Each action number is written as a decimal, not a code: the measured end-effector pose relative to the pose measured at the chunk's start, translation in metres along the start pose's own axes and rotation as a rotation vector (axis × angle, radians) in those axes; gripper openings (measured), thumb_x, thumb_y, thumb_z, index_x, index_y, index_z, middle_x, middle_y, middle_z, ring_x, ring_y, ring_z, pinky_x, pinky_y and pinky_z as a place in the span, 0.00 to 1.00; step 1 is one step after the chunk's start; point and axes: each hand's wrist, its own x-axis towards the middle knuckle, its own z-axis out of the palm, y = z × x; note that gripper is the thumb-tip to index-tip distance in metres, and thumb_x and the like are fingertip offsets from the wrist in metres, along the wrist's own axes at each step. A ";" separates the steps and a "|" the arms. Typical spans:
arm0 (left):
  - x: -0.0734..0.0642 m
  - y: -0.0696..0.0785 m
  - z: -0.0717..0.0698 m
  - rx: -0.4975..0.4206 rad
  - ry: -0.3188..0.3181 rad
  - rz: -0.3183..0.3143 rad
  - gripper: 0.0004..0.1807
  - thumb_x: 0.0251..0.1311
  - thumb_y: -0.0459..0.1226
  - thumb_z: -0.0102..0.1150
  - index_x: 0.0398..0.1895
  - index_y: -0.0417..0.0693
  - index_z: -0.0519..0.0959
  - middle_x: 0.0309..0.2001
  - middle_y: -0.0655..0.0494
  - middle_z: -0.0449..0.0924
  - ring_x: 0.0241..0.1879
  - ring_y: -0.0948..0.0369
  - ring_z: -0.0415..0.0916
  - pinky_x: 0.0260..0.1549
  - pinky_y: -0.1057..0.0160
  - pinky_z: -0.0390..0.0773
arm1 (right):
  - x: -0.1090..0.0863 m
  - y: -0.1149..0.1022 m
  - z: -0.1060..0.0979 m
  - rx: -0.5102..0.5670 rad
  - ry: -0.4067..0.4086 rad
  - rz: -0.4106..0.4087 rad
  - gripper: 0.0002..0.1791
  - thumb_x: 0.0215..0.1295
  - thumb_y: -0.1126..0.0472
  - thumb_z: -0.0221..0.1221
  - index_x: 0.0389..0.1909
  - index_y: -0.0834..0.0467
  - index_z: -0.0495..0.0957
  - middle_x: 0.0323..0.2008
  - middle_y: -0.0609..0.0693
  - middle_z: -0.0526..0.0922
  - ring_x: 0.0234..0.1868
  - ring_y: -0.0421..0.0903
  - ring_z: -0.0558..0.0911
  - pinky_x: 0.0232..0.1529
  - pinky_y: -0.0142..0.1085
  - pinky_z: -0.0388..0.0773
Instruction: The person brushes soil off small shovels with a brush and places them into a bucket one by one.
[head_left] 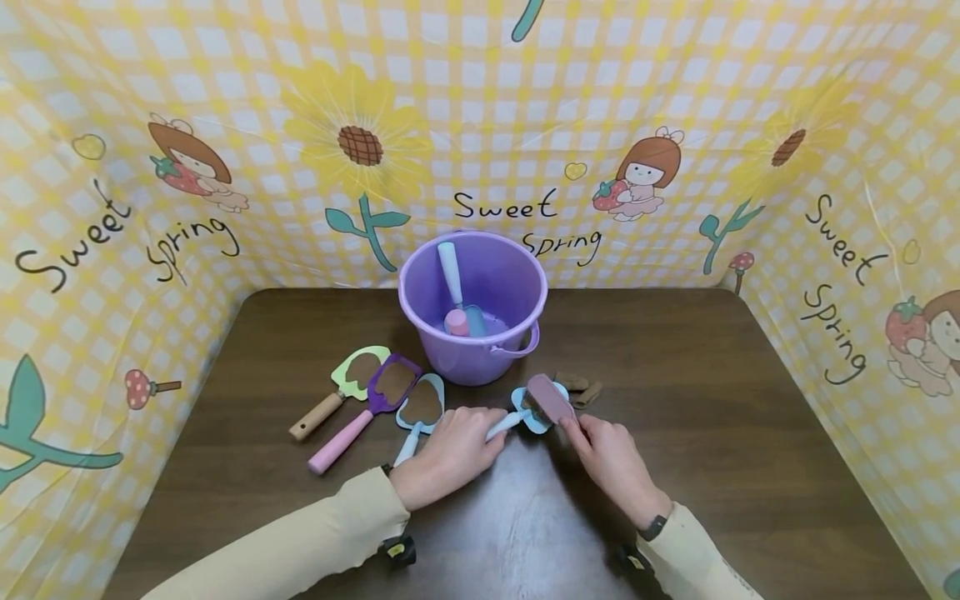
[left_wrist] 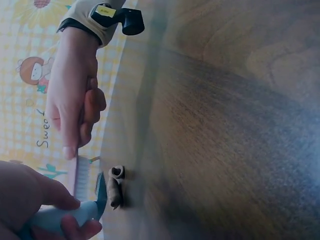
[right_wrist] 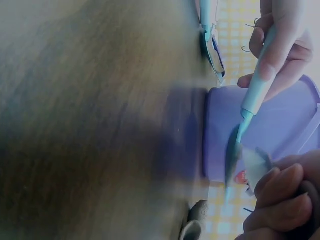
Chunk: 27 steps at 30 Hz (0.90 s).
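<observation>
A small shovel (head_left: 534, 426) with a light blue, flower-shaped head is being held above the table (head_left: 720, 400), its handle being gripped by the left hand (head_left: 457, 450), whose fingers are curling round it. The flower head is pointing out past the fingers, toward the right hand (head_left: 611, 462), and is lying between the two hands. By the right hand, also curled closed, the handle of a mauve brush (head_left: 550, 398) is being grasped, and its bristles are being held over the flower head; whether they are touching it cannot be told. Just beyond the head, brown lumps (head_left: 590, 394) are lying on the table. Behind the shovel a purple bucket (head_left: 468, 364) is standing upright, and in it a blue scoop (head_left: 450, 275) is being propped against the inner wall, beside a small pink object (head_left: 457, 323). To the left of the bucket, a green shovel (head_left: 322, 414), a purple shovel (head_left: 348, 437) and a heart-shaped blue shovel (head_left: 437, 385) are lying in a row, the handle of the last being partly covered by the left arm. Around the table, yellow checked cloth (head_left: 487, 108) is being displayed.
</observation>
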 end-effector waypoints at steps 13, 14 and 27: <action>-0.001 -0.001 -0.002 0.023 0.002 -0.020 0.02 0.66 0.35 0.67 0.37 0.47 0.84 0.27 0.58 0.82 0.22 0.61 0.75 0.18 0.61 0.70 | 0.001 0.002 0.004 -0.040 -0.066 0.016 0.23 0.75 0.53 0.62 0.18 0.53 0.71 0.15 0.41 0.62 0.18 0.40 0.65 0.22 0.33 0.62; -0.001 -0.001 -0.002 0.029 0.009 -0.015 0.03 0.65 0.35 0.68 0.39 0.46 0.85 0.28 0.57 0.83 0.22 0.59 0.77 0.18 0.60 0.71 | 0.001 0.002 0.004 -0.035 -0.060 0.026 0.23 0.76 0.53 0.62 0.18 0.53 0.71 0.15 0.41 0.63 0.18 0.40 0.65 0.22 0.33 0.62; -0.001 0.000 0.000 0.081 0.025 -0.016 0.02 0.64 0.37 0.68 0.36 0.49 0.85 0.27 0.57 0.83 0.20 0.59 0.76 0.14 0.62 0.65 | 0.001 0.002 0.000 0.002 -0.100 -0.044 0.21 0.77 0.51 0.60 0.20 0.51 0.73 0.15 0.39 0.64 0.16 0.37 0.65 0.20 0.31 0.62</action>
